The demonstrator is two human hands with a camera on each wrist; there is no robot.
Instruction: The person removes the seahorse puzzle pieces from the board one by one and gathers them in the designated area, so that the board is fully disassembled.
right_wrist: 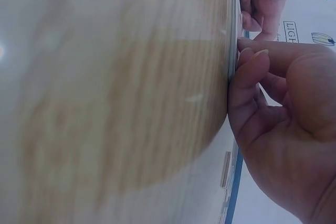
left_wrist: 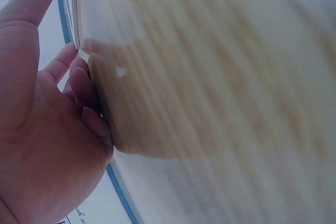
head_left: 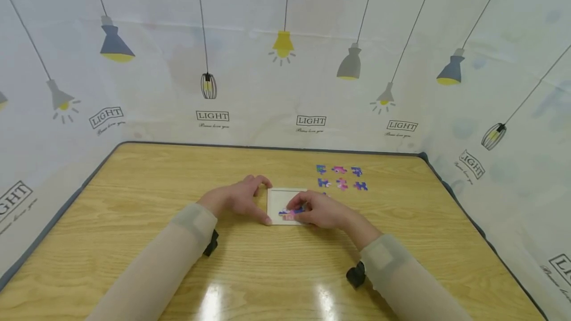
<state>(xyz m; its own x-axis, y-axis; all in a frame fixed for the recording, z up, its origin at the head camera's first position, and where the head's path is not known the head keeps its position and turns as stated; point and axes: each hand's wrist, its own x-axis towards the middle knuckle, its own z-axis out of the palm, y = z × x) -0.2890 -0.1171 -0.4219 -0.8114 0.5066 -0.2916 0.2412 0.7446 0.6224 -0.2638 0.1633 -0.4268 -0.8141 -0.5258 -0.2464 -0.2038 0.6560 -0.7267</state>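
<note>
A small white puzzle tray lies on the wooden table. My left hand grips its left side, with the thumb at the near corner and the index finger at the far corner. Inside the tray, along its near side, are pink and blue jigsaw pieces. My right hand reaches over the tray's right side and pinches a jigsaw piece there, mostly covered by the fingers. In the left wrist view, the remaining fingers of the left hand are curled at the tabletop. The right wrist view shows the right thumb and fingertips close together beside the tray's edge.
Loose jigsaw pieces lie in rows beyond the right hand, and one is partly hidden behind it. The wooden table has a dark edge and meets a wall covering printed with lamps.
</note>
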